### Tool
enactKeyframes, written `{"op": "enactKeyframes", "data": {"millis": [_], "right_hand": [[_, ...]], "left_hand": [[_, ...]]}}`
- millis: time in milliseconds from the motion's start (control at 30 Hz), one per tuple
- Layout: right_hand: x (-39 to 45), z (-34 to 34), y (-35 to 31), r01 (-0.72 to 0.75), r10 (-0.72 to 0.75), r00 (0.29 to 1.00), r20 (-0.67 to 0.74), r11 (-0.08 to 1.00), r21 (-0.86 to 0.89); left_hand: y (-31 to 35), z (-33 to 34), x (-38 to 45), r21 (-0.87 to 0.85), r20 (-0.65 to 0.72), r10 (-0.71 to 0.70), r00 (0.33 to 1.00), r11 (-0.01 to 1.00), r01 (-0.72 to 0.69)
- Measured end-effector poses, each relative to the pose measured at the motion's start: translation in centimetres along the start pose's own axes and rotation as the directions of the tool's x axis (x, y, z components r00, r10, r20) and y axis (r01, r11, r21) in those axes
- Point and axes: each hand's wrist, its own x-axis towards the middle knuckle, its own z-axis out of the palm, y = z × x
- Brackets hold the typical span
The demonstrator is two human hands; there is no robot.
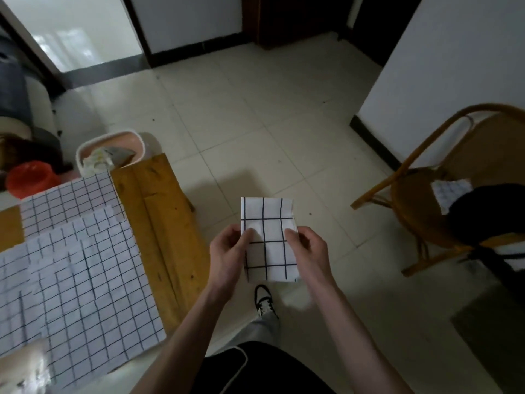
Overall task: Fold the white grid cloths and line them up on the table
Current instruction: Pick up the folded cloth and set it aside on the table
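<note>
A small folded white grid cloth (pixel 268 237) is held in the air above the floor, in front of me. My left hand (pixel 228 253) pinches its left edge and my right hand (pixel 308 251) pinches its right edge, thumbs on top. Several more white grid cloths (pixel 76 257) lie flat and overlapping on the wooden table (pixel 159 220) at the left. Another grid cloth (pixel 451 191) lies on the seat of a wooden chair (pixel 420 211) at the right, partly hidden by a dark garment.
A pink-and-white bin (pixel 113 150) stands behind the table, with a red bowl (pixel 29 179) to its left. A black garment (pixel 488 220) lies on the chair. My leg and shoe (pixel 264 301) are below the held cloth, on the tiled floor.
</note>
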Motion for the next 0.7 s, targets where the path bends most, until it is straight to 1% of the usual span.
{"op": "enactKeyframes", "data": {"millis": [133, 233, 400, 567, 700], "right_hand": [[5.5, -0.5, -3.1, 0.031, -0.023, 0.995, 0.093, 0.996, -0.084], [9.6, -0.1, -5.3, 0.075, -0.056, 0.986, 0.158, 0.990, -0.122], [15.0, 1.6, -8.4, 0.125, -0.087, 0.963, 0.257, 0.983, -0.136], [19.9, 5.0, -10.5, 0.168, -0.085, 0.906, 0.416, 0.972, -0.167], [23.4, 8.8, -11.6, 0.199, -0.054, 0.825, 0.563, 0.959, -0.200]], "left_hand": [[1.6, 1.7, 4.2, -0.053, -0.102, -0.004, 0.995, 0.999, -0.002], [2.8, 2.2, 7.4, -0.067, -0.130, 0.012, 0.991, 0.998, -0.021], [4.1, 1.7, 11.2, -0.052, -0.234, 0.036, 0.972, 0.997, -0.050], [4.4, -0.4, 13.7, -0.117, -0.369, -0.012, 0.929, 0.993, -0.033], [4.8, -2.1, 15.2, -0.153, -0.510, -0.041, 0.859, 0.987, -0.043]]}}
